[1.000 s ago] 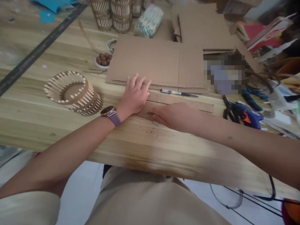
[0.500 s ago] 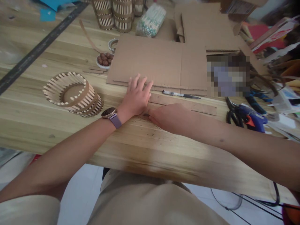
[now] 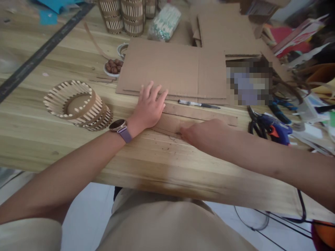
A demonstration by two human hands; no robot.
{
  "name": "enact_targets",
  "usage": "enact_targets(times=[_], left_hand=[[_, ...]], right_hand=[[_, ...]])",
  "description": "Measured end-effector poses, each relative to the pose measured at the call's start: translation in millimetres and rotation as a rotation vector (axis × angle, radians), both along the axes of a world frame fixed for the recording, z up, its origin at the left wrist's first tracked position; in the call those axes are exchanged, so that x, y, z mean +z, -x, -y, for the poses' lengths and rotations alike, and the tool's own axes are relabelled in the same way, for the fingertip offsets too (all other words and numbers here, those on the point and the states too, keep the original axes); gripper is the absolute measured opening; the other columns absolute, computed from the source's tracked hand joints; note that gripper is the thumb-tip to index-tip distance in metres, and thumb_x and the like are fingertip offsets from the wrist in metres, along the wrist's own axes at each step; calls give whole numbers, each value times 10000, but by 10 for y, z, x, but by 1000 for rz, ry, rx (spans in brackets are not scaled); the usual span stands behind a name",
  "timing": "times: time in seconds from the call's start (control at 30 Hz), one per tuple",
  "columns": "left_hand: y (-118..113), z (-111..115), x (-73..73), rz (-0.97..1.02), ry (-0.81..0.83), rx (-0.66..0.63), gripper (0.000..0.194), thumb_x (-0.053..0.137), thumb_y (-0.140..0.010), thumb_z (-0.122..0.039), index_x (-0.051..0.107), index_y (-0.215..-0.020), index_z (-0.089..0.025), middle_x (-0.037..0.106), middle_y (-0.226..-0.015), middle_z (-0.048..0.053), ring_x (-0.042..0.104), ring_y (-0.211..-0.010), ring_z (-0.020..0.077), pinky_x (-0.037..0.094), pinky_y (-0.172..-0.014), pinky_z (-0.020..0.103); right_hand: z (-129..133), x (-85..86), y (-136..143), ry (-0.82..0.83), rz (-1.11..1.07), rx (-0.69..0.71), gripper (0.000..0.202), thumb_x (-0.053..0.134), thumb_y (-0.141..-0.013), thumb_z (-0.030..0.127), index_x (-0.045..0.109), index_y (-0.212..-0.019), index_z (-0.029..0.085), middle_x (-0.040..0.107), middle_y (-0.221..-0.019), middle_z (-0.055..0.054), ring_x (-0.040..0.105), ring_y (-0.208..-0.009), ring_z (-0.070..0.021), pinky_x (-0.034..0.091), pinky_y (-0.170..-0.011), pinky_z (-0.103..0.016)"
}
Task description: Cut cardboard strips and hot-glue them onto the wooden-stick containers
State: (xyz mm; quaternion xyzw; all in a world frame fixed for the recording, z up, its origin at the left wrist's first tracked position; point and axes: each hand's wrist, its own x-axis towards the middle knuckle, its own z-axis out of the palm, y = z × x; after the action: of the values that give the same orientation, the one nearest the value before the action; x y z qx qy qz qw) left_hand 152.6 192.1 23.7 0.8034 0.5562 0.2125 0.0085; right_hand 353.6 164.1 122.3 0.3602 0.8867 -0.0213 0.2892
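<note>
My left hand (image 3: 150,109) lies flat with its fingers spread, the fingertips on the near edge of a large cardboard sheet (image 3: 167,66). Under its palm runs a narrow cardboard strip (image 3: 169,122). Further right, my right hand (image 3: 202,131) is closed low over that strip's near edge. A small dark tip shows by its fingers, but what they hold is mostly hidden. Small brown crumbs are scattered on the wood nearer me. Just beyond the right hand lies a pen (image 3: 199,104). Left of both hands a round stick basket (image 3: 78,104) rests tilted.
A bowl of brown balls (image 3: 113,67) and a tape roll (image 3: 121,50) lie past the basket. Behind are stick holders (image 3: 132,17), a bag of sticks (image 3: 164,22) and a black ruler (image 3: 44,52). A blue glue gun (image 3: 276,129) and pliers (image 3: 253,122) lie right.
My right hand has slid right along the strip, away from my left hand, uncovering more cardboard between them. The left hand stays pressed down. The whole view has shifted slightly.
</note>
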Motion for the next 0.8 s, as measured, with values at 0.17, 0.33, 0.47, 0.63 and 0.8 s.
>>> enact_targets(times=[0.17, 0.33, 0.47, 0.63, 0.8], left_hand=[[-11, 7, 18, -23, 8, 8, 507, 404, -993, -244, 443, -1481, -114, 417, -1546, 218, 257, -1488, 450, 144, -1187, 713], [-36, 28, 26, -15, -35, -3, 490, 413, -1000, -248, 457, -1469, -116, 427, -1532, 217, 259, -1489, 439, 150, -1188, 715], [-28, 29, 34, -31, -84, -15, 464, 399, -1006, -244, 492, -1439, -103, 466, -1497, 225, 301, -1473, 417, 206, -1184, 686], [-36, 75, 111, -28, -135, -86, 413, 414, -1011, -258, 573, -1355, -94, 516, -1451, 227, 317, -1468, 410, 219, -1186, 677], [-234, 244, 376, -6, -20, -304, 374, 512, -999, -365, 659, -1225, -107, 669, -1273, 185, 489, -1332, 376, 375, -1122, 574]], right_hand=[[117, 32, -562, 0, 82, -119, 324, 462, -911, 72, 680, -1101, 218, 717, -675, -43, 662, -561, -224, 306, -461, -301], [194, 14, -880, -3, -84, -215, 341, 410, -1015, 402, 642, -1197, 232, 751, -989, -83, 704, -700, -247, 326, -476, -282], [196, -126, -977, -106, -189, -247, 511, 524, -956, 543, 552, -1345, 212, 631, -1333, -146, 722, -805, -267, 373, -507, -293], [125, -214, -990, -31, -289, -243, 499, 612, -918, 378, 515, -1381, 219, 622, -1309, -126, 717, -904, -258, 430, -585, -292], [73, -64, -1028, -199, -267, -134, 539, 593, -922, 363, 484, -1441, 263, 574, -1394, -128, 691, -772, -200, 339, -490, -257]])
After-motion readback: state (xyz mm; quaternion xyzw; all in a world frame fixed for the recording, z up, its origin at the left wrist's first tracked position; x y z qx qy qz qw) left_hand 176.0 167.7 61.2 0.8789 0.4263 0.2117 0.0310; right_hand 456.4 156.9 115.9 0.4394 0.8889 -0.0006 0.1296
